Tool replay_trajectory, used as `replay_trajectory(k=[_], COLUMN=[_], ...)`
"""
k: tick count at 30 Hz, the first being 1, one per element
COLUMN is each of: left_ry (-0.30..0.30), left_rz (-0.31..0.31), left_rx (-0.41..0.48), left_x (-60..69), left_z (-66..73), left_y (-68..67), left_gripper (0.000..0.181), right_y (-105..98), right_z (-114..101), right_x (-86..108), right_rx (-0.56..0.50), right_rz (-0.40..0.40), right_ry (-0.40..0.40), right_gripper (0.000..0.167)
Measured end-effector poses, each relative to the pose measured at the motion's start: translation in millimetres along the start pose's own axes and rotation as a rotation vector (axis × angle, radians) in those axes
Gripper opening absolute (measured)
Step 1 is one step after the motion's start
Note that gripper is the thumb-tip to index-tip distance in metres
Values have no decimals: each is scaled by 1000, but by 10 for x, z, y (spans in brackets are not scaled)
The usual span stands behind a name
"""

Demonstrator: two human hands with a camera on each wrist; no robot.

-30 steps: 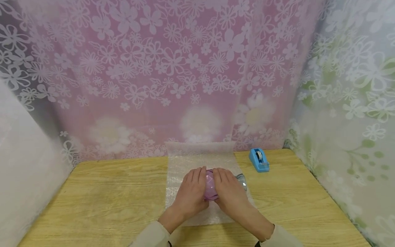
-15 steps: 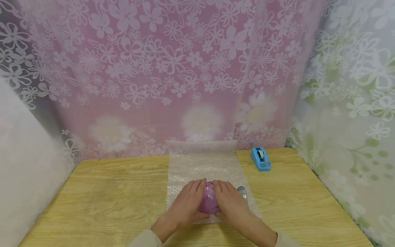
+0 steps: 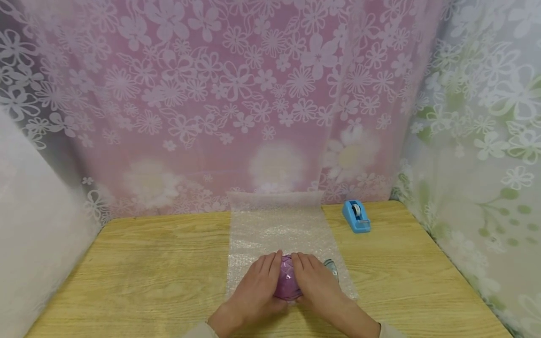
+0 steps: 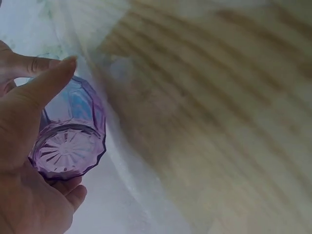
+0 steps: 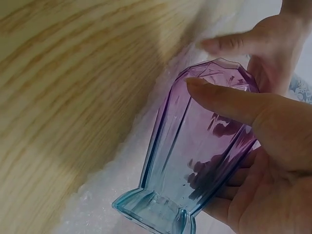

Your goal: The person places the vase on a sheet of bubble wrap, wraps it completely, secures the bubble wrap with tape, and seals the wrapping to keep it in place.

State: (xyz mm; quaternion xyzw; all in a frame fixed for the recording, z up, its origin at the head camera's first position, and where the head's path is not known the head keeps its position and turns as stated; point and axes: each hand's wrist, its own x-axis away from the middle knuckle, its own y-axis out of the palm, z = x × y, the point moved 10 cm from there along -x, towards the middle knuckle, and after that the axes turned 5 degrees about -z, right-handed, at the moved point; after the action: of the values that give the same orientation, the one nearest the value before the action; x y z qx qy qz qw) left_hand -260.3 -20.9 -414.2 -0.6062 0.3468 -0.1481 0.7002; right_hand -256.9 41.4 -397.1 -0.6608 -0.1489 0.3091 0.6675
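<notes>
Double grip on a glass vase (image 3: 288, 281)

Left hand (image 3: 257, 285) and right hand (image 3: 316, 284) hold it sideways over the near part of the bubble wrap (image 3: 276, 230), likely to stop rolling (flared blue end pointing right). Tape dispenser (image 3: 356, 217) sits near the table (image 3: 169, 256)'s far right corner, perhaps deliberately off the wrap.

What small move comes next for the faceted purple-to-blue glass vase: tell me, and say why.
Probably fold the near edge of the clear plastic bubble wrap up over the vase: the left hand and right hand hold it sideways near that edge, uncovered, while most of the sheet stretches beyond it.
</notes>
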Motion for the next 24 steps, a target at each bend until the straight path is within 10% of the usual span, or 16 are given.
replay_trajectory(k=[24], left_ry=[-72], left_rz=[49], left_rx=[-48], left_x=[59], left_z=[32], left_y=[45], left_gripper=[113], right_y=[68], right_z=[32], right_x=[6], right_rx=[-67], right_rz=[-34], right_ry=[-61], right_gripper=[86])
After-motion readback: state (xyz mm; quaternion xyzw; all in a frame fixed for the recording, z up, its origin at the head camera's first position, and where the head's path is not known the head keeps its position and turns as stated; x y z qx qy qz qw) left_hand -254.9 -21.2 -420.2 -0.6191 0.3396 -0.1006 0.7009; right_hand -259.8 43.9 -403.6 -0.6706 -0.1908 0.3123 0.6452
